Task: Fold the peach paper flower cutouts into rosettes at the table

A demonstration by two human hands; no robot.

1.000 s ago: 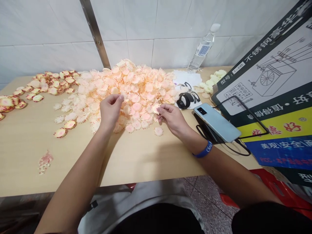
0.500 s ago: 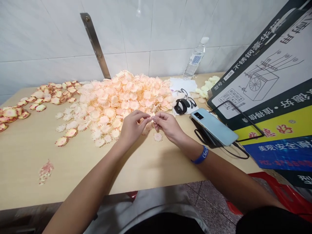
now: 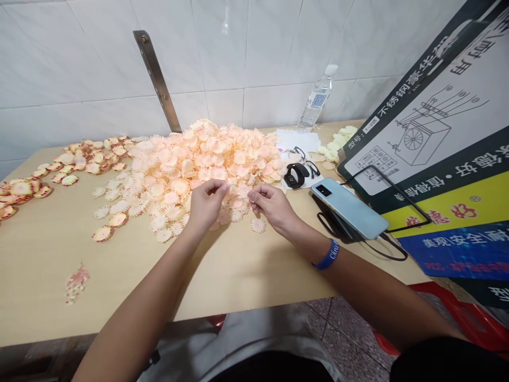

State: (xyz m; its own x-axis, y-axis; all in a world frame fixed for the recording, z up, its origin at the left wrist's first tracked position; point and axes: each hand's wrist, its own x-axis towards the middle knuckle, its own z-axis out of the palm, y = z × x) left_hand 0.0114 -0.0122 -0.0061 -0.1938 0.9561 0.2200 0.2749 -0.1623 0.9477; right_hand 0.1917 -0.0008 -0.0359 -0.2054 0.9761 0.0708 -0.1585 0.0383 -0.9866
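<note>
My left hand (image 3: 207, 204) hovers at the front of a large heap of pale pink flower-shaped pieces with scalloped edges (image 3: 222, 151). Its thumb and index finger are pinched together; whatever they hold is too small to make out. To the right, my right hand (image 3: 272, 206) also pinches thumb against index finger, with the other fingers curled in. Its fingertips hide what is between them. A gap separates the two hands. One loose pale flower piece (image 3: 258, 225) lies on the table just below my right fingertips.
Red-edged yellowish pieces (image 3: 93, 154) lie at the left, with small pink scraps (image 3: 77, 284) nearer the front. On the right are a phone (image 3: 350, 207) with a cable, a black watch (image 3: 295, 175), glasses (image 3: 298, 153) and a water bottle (image 3: 317, 98). A large printed box (image 3: 429, 132) leans beyond them.
The fingertips of both hands met before; now my left hand has drawn away to the left, leaving a gap. My right hand stays nearly in place. The view has shifted slightly.
</note>
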